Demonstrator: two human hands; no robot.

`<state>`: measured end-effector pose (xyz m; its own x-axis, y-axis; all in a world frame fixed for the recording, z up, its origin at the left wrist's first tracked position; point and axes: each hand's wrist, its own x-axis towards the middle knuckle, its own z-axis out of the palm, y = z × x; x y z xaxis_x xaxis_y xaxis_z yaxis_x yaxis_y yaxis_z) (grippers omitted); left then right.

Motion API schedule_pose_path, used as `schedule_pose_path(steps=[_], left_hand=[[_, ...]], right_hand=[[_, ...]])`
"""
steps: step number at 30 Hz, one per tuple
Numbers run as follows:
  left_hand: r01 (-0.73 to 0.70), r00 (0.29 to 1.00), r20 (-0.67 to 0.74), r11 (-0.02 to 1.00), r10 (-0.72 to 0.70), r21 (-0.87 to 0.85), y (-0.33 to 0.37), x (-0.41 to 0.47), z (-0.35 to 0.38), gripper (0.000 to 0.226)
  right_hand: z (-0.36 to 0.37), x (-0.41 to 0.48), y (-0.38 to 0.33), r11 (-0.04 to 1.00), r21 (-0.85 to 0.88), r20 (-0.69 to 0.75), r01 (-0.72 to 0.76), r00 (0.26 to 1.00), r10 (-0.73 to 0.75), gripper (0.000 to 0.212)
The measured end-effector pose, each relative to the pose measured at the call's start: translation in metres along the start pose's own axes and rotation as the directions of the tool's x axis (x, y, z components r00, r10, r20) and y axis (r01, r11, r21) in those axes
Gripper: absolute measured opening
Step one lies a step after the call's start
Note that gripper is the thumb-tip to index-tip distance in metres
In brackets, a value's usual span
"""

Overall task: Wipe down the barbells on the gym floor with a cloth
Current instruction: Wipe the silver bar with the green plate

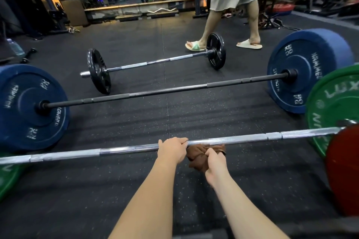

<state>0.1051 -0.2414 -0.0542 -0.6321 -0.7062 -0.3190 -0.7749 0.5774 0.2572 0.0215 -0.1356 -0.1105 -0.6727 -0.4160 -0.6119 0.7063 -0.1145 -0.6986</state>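
**Nearest bar, mid-shaft wipe**

Left hand (172, 149): fingers curled over the nearest barbell (126, 149), steadying it. Right hand (216, 165): fist closed on the brown cloth (200, 154), bunched against the bar just beside the left hand. It's probably wrapped partway, hard to tell. Likely step: first bar in hand. Next: slide the cloth toward the plates, then do the blue-plate barbell (155, 91) and black-plate barbell (155, 61).

Both my bare forearms reach forward, drawing closer toward the wrists. My left hand (172, 150) lies palm-down over the bar (126, 150), fingers curled across its top. My right hand (215, 165), just beside it and slightly nearer me, is fisted round the cloth (196, 154), bunching it against the bar.
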Motion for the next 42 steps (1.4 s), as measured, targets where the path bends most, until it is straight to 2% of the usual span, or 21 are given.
schedule_pose_path(steps=[5, 15, 26, 34, 39, 42], left_hand=[[-0.005, 1.0, 0.003, 0.999, 0.005, -0.039, -0.003, 0.004, 0.0, 0.041], [0.005, 0.999, 0.033, 1.0, -0.004, -0.023, -0.004, 0.003, -0.001, 0.044], [-0.008, 1.0, -0.006, 0.998, 0.007, -0.065, -0.002, 0.002, -0.002, 0.041], [-0.006, 1.0, 0.006, 0.999, 0.006, -0.049, -0.002, 0.0, 0.0, 0.045], [-0.006, 1.0, -0.004, 0.998, 0.006, -0.057, -0.003, -0.001, 0.002, 0.045], [0.0, 1.0, -0.01, 0.997, 0.0, -0.074, -0.003, 0.001, 0.003, 0.044]], right_hand=[[0.009, -0.006, 0.01, 0.997, -0.057, 0.018, -0.06, 0.998, 0.061, 0.032], [-0.025, 0.0, -0.022, 0.998, 0.032, -0.103, 0.05, 0.994, -0.046, 0.033], [0.009, -0.009, 0.008, 0.998, -0.046, -0.012, -0.036, 0.999, 0.035, 0.036], [-0.025, -0.008, -0.028, 0.991, 0.128, -0.135, 0.039, 0.991, -0.022, 0.043], [-0.026, -0.005, -0.022, 0.991, 0.13, -0.117, 0.029, 0.993, -0.014, 0.047], [-0.007, -0.01, -0.008, 0.997, 0.078, -0.064, 0.023, 0.998, -0.018, 0.037]])
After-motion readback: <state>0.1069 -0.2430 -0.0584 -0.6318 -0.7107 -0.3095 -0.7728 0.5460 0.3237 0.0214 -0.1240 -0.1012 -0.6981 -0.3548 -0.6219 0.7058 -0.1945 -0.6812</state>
